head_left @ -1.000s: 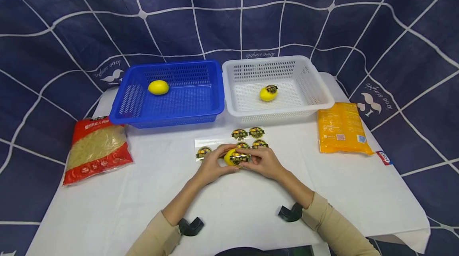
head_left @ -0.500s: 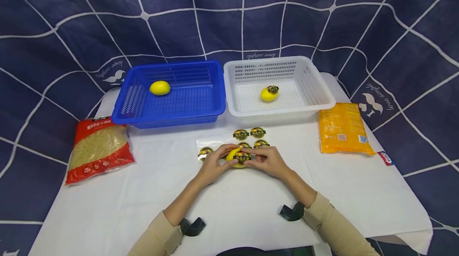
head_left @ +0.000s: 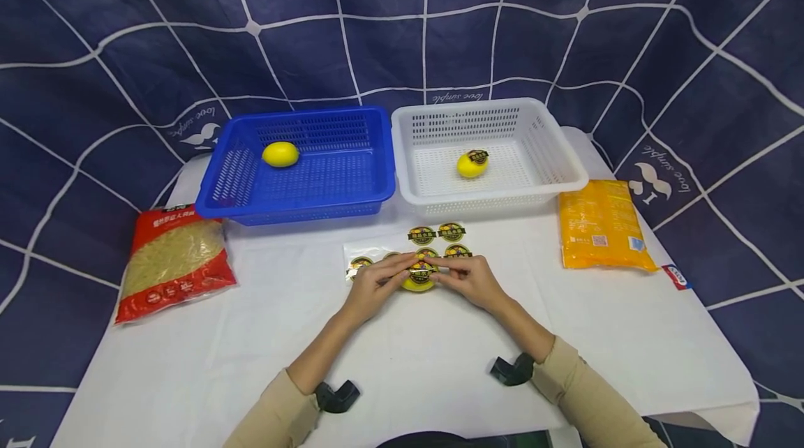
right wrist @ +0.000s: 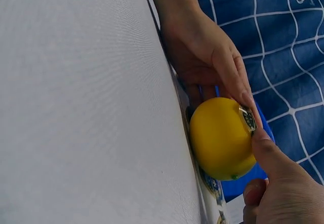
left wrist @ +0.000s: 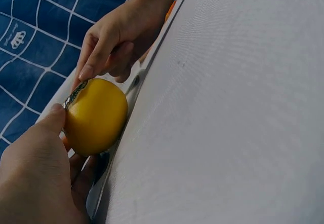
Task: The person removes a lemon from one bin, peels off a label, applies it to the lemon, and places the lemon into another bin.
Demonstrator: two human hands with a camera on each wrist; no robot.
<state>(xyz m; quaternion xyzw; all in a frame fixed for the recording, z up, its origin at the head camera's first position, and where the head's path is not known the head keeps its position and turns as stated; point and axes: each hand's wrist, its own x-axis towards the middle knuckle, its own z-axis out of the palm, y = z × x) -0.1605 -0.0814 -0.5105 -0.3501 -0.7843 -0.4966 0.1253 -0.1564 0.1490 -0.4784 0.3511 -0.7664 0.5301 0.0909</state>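
Note:
Both hands are at a yellow lemon (head_left: 417, 286) over the front of a sticker sheet. A black round fruit sticker (head_left: 423, 269) lies on the lemon's surface. My left hand (head_left: 373, 287) holds the lemon, its thumb on one edge of the sticker and other fingers behind the fruit in the left wrist view. From the other side, my right hand (head_left: 470, 282) grips the lemon with thumb and forefinger at the opposite sticker edge. In the right wrist view the lemon (right wrist: 220, 138) shows its green-tipped end, and the right thumb meets the sticker (right wrist: 247, 118).
Several stickers remain on the clear sheet (head_left: 375, 251). Behind it stand a blue basket (head_left: 295, 211) with a lemon (head_left: 280, 154) and a white basket (head_left: 490, 191) with a stickered lemon (head_left: 470, 166). A red pasta bag (head_left: 172, 263) lies left, an orange packet (head_left: 601, 225) right.
The lemon has turned between the hands, so its bare yellow now shows below the sticker instead of at the left. My left thumb and fingers have shifted up toward the sticker's edge.

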